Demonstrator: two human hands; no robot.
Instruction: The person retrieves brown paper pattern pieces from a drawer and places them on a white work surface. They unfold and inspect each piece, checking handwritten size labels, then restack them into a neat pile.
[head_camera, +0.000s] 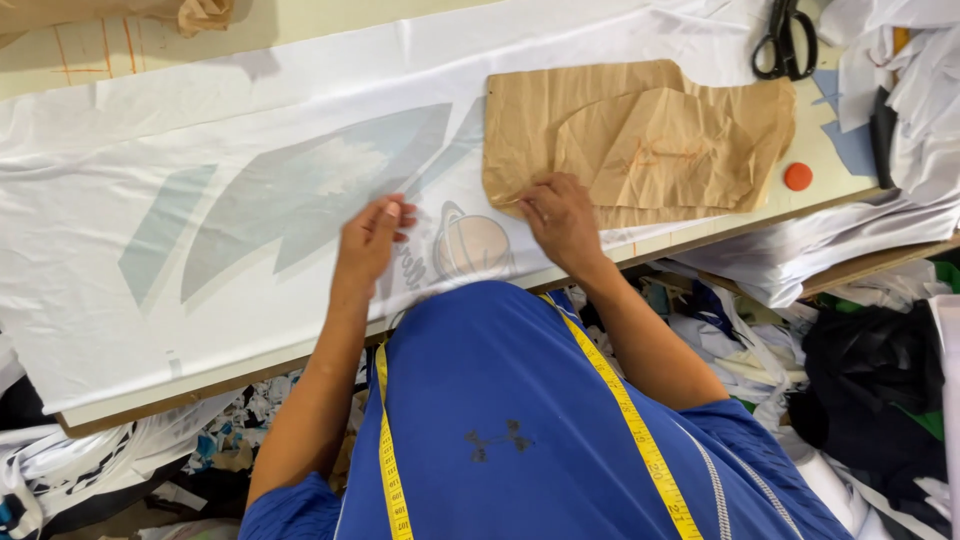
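My left hand (368, 235) presses the cloth (200, 150) flat, fingers extended; my right hand (560, 215) pinches the pattern (640, 130) at its 7 o'clock corner, steadying it.

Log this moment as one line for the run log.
left hand flat on white fabric | right hand at edge of brown paper pattern | scissors beyond

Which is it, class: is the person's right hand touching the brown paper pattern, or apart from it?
Touching. The head view shows the right hand with its fingertips pressed on the lower left edge of the brown paper pattern, no gap between them.
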